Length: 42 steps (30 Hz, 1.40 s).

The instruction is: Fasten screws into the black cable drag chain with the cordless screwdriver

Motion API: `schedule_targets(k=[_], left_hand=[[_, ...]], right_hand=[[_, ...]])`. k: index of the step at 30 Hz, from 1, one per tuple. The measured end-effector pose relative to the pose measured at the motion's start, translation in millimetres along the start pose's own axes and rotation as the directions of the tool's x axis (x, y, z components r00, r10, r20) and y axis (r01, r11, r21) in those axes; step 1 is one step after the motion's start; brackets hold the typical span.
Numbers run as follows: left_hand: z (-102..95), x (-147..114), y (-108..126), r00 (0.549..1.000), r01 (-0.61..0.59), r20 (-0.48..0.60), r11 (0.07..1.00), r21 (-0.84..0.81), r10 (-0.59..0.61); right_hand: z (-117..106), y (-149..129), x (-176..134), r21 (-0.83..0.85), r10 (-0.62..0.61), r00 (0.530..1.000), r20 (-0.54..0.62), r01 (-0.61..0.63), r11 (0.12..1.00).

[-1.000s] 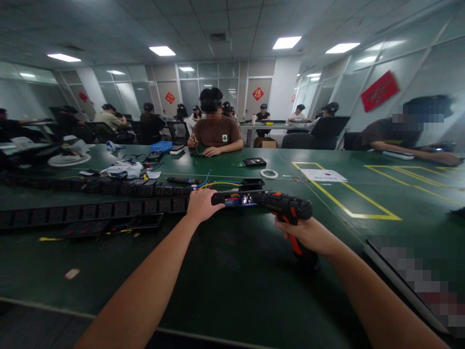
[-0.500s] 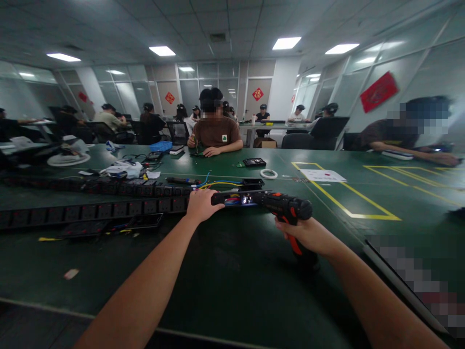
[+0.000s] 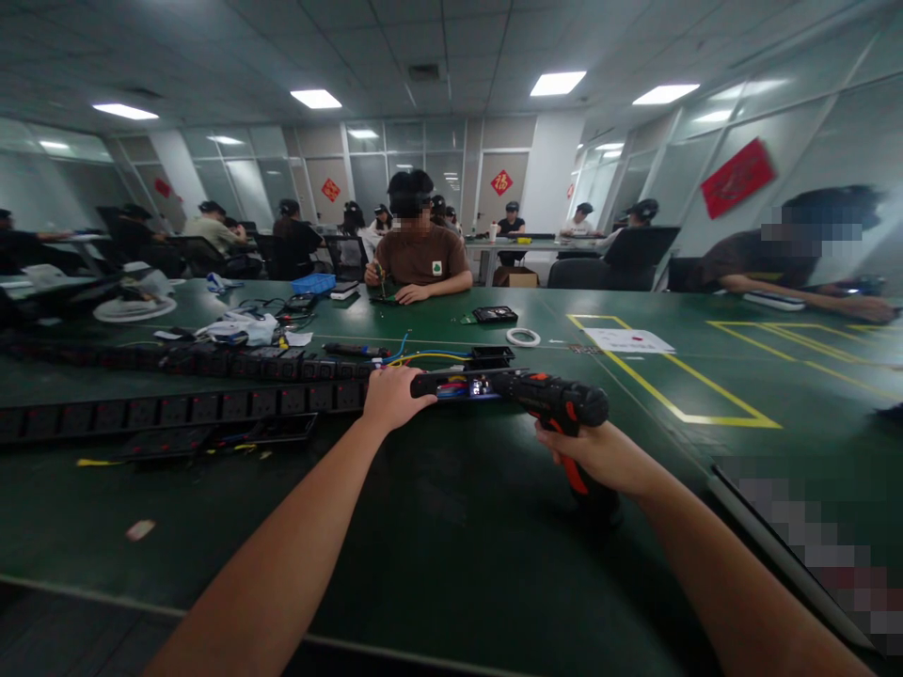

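Note:
My right hand [image 3: 589, 451] is wrapped round the grip of a black and orange cordless drill [image 3: 557, 395], which points left. The drill's front end is at the right end of a long black power strip [image 3: 232, 404]; whether its tip touches a screw cannot be seen. My left hand [image 3: 395, 395] is closed over the strip near that end. Between hand and drill the strip's housing shows an opening with coloured wires and a small lit display [image 3: 481, 386]. Blue and yellow wires [image 3: 430, 355] run behind it to a black end piece [image 3: 492, 354].
A second black strip [image 3: 246, 362] lies behind the first. Loose black covers [image 3: 282, 430] lie in front. Farther back are a screwdriver [image 3: 356, 350], a roll of white tape [image 3: 523, 337], a paper sheet [image 3: 630, 340] and a blue basket [image 3: 314, 284]. A co-worker [image 3: 421, 249] sits opposite.

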<state>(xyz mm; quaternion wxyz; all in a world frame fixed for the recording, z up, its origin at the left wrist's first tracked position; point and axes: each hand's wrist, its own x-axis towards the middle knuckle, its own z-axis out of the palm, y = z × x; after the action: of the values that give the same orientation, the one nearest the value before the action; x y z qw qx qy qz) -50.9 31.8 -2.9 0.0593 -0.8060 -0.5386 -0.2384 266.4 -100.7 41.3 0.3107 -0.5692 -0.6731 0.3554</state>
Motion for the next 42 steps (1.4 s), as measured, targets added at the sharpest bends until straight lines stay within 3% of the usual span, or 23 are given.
schedule_targets(k=[14,42], left_hand=[[5.9,0.4,-4.2,1.0,-0.007,-0.017,1.0,0.005,0.007],[-0.8,-0.3,1.5,0.999,0.019,0.031,1.0,0.008,-0.02]], right_hand=[[2.2,-11.1,-3.3,0.094,-0.033,0.999,0.0,0.033,0.995],[1.0,0.6,-1.0,-0.004,-0.003,1.0,-0.013,0.003,1.0]])
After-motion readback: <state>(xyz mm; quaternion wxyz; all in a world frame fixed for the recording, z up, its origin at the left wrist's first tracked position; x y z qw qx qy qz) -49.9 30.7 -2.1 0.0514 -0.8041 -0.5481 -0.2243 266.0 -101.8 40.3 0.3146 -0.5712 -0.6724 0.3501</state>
